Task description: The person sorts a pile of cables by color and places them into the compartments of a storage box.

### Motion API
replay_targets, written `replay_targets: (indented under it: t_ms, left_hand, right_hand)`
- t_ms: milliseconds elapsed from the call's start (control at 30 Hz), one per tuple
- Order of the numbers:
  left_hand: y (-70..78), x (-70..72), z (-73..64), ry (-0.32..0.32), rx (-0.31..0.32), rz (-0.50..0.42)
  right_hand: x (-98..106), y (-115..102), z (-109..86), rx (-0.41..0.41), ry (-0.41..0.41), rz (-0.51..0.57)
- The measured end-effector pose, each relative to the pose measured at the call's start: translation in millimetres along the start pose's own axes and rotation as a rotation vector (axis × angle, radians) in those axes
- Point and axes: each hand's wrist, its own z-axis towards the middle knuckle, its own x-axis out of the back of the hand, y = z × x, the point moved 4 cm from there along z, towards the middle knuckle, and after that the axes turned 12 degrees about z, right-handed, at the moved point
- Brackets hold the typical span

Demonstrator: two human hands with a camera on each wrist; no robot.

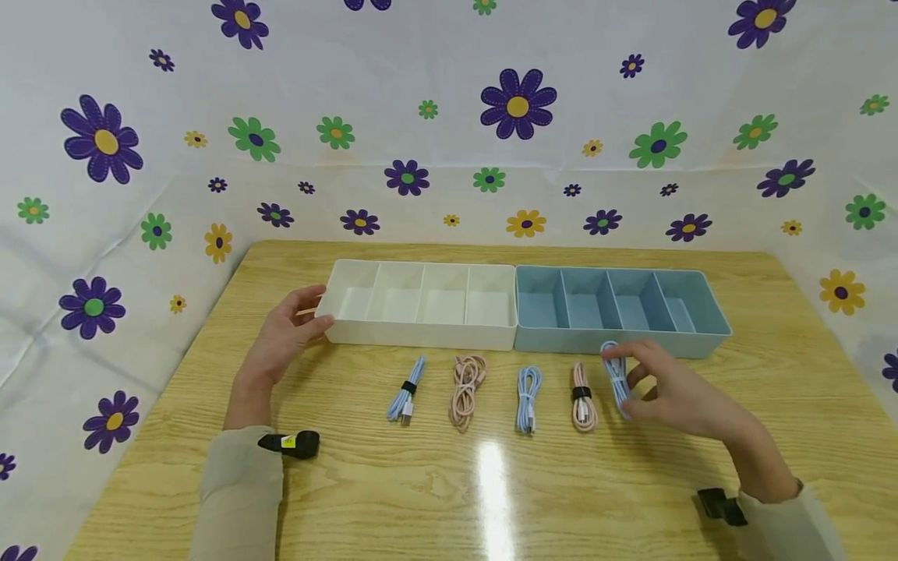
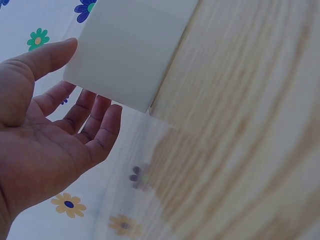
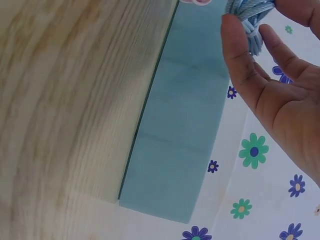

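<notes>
Between thumb and fingers, my right hand (image 1: 684, 396) pinches a coiled light-blue charging cable (image 1: 616, 378), held in front of the blue divided box (image 1: 620, 343). In the right wrist view, this blue cable (image 3: 251, 22) shows a tie around its coils. My left hand (image 1: 281, 335) is at the left end of the white divided box (image 1: 421, 333), its thumb at the near corner. The left wrist view has relaxed, bent fingers (image 2: 107, 127) beside the white box's end wall (image 2: 130, 55); whether all of them touch is unclear. No cable shows inside either box.
On the wooden table (image 1: 393, 499), a row of bundled cables lies before the boxes: a blue one with a black strap (image 1: 405, 393), a pink one (image 1: 466, 393), another blue one (image 1: 528, 399) and a black-strapped pink one (image 1: 582, 401). A flowered cloth (image 1: 435, 132) surrounds the table's back and sides.
</notes>
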Motion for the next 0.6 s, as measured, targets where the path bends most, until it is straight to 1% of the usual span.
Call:
replay_targets:
  t_ms: [167, 433, 600]
  left_hand:
    - [0.2, -0.5, 0.2, 0.000, -0.004, -0.001]
    - [-0.6, -0.2, 1.4, -0.001, 0.001, 0.003]
    - [-1.8, 0.0, 1.7, -0.003, 0.000, 0.007]
  right_hand:
    - [1.9, 0.3, 0.7, 0.039, 0.008, 0.093]
    - [4.6, -1.3, 0.9, 0.061, 0.047, 0.195]
    - [4.4, -0.2, 2.5, 0.090, 0.045, 0.258]
